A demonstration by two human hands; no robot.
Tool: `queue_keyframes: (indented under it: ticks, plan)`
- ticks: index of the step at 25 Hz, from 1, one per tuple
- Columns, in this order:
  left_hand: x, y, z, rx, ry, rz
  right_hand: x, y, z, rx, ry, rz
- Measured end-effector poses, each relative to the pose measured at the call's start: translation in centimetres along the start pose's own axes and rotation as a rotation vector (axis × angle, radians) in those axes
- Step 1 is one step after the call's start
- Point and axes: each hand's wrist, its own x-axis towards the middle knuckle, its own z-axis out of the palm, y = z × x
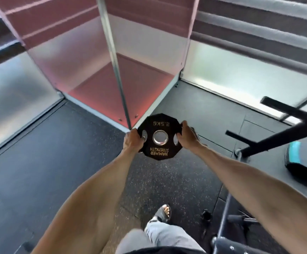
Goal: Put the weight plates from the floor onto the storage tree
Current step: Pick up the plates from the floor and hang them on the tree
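Note:
A small black weight plate [159, 151] marked 2.5 KG, with a shiny centre hole, is held flat in front of me above the dark rubber floor. My left hand [132, 142] grips its left edge and my right hand [186, 137] grips its right edge. A black metal frame with horizontal pegs [277, 136], probably the storage tree, stands to the right of the plate, apart from it.
A pink-tinted glass corner with a metal post [119, 85] stands straight ahead. Frosted glass walls run left and right. A black and teal pad [299, 158] lies at the right. My sandalled foot [164, 212] and some dark equipment [237, 222] are at the bottom.

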Motion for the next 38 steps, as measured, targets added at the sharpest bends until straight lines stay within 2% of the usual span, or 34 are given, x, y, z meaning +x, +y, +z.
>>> queue_keyframes:
  ticks: [7, 12, 15, 20, 24, 29, 34, 38]
  plan:
    - [16.2, 15.5, 0.9, -0.062, 0.045, 0.280, 12.8, 1.8, -10.3, 0.062, 0.278, 0.162]
    - [25.5, 28.1, 2.9, -0.029, -0.005, 0.645, 18.5, 4.1, -17.7, 0.074, 0.558, 0.316]
    - [28.6, 35.5, 3.5, -0.041, -0.091, 0.870, 19.4, 3.9, -22.4, 0.041, 0.734, 0.435]
    - [27.6, 46.9, 3.2, -0.171, -0.213, 1.117, 17.5, 3.1, -29.6, 0.016, 1.008, 0.566]
    - [24.6, 53.7, 3.9, -0.270, -0.306, 1.263, 13.8, 2.5, -34.9, -0.030, 1.146, 0.600]
    - [20.2, 60.3, 3.8, -0.404, -0.339, 1.470, 9.6, 2.8, -39.4, -0.052, 1.323, 0.580]
    - [16.1, 66.6, 3.4, -0.524, -0.323, 1.542, 7.0, 3.1, -44.4, -0.178, 1.475, 0.578]
    - [14.5, 70.1, 3.8, -0.550, -0.319, 1.608, 6.2, 3.9, -47.4, -0.220, 1.527, 0.596]
